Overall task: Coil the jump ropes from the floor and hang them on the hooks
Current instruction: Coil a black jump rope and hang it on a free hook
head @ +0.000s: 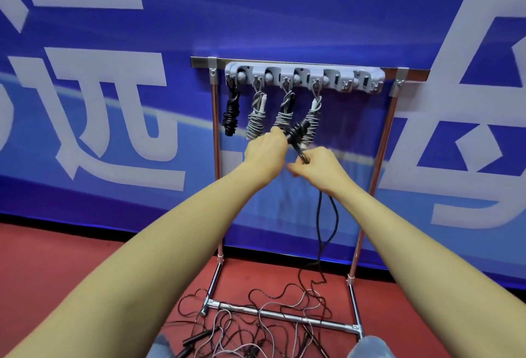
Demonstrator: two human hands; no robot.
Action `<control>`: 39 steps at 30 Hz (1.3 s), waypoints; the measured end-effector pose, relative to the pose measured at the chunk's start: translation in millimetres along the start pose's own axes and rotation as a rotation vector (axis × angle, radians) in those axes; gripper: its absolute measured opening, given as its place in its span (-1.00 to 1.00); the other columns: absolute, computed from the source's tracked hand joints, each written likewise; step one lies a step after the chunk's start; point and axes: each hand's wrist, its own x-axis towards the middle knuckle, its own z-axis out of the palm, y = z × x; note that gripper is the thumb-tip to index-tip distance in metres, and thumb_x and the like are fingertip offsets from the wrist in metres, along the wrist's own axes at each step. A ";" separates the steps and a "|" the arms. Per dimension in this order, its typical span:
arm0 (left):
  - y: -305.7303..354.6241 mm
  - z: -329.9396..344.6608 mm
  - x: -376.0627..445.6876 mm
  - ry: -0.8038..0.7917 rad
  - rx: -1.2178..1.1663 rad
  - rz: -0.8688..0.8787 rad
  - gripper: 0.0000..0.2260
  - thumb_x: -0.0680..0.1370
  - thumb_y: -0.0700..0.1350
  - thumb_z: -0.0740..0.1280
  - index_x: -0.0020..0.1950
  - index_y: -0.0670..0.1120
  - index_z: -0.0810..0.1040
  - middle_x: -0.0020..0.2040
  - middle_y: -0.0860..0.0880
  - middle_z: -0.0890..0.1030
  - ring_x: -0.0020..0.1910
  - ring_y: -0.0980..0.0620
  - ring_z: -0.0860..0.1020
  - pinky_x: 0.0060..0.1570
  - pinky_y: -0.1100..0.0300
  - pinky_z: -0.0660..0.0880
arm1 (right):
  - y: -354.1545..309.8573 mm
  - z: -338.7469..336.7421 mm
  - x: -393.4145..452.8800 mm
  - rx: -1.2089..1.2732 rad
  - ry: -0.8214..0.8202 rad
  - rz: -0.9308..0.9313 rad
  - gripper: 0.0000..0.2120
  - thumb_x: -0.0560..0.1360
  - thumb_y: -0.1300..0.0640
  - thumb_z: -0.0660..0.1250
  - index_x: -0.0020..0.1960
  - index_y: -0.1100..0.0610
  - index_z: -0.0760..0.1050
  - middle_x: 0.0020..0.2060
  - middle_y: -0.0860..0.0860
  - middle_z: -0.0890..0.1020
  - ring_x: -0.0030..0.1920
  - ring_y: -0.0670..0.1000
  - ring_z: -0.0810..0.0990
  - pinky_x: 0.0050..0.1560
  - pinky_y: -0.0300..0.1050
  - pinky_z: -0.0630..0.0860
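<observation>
the stand point(217, 141) is shiny chromed metal tube. the hook rail point(304, 77) looks like matt grey plastic. the black rope point(327, 232) seems smooth and rubbery, the floor point(71, 258) matt red, the blue banner point(284, 16) slightly glossy.

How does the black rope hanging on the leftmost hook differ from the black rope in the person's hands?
The hung black rope is fully coiled; the held black rope is only partly wound, and its free length trails down to the floor. The hung one dangles from the hook rack, touched by no hand; the held one is gripped by the left hand and pinched by the right hand, below the rack. Both are black.
</observation>
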 end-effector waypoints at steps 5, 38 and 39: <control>-12.0 8.9 -2.1 -0.045 0.233 0.042 -0.72 0.50 -0.41 0.21 0.19 -0.26 0.35 0.09 -0.17 0.58 0.06 -0.19 0.58 -0.20 0.10 0.32 | -7.6 -2.2 -6.9 -0.240 -0.044 -0.150 -0.85 0.38 0.22 0.29 -0.35 0.24 0.46 -0.51 -0.04 0.49 -0.39 0.04 0.37 -0.36 -0.19 0.23; -17.9 -13.5 -3.3 0.452 -0.126 0.468 -0.82 0.50 -0.10 0.26 -0.12 -0.22 0.45 -0.24 -0.14 0.53 -0.39 -0.21 0.48 -0.47 0.13 0.25 | 7.1 -0.3 16.4 0.025 0.134 0.136 -0.77 0.43 0.06 0.27 -0.21 0.24 0.50 -0.31 0.13 0.62 -0.28 0.16 0.55 -0.23 0.04 0.50; -12.9 -15.9 -3.6 0.359 -0.144 0.335 -0.82 0.54 -0.09 0.26 -0.03 -0.21 0.43 -0.15 -0.14 0.56 -0.25 -0.23 0.51 -0.38 0.07 0.28 | 4.0 -0.3 14.6 0.031 0.127 0.137 -0.70 0.47 -0.01 0.26 -0.21 0.24 0.49 -0.32 0.12 0.62 -0.31 0.13 0.53 -0.24 0.01 0.47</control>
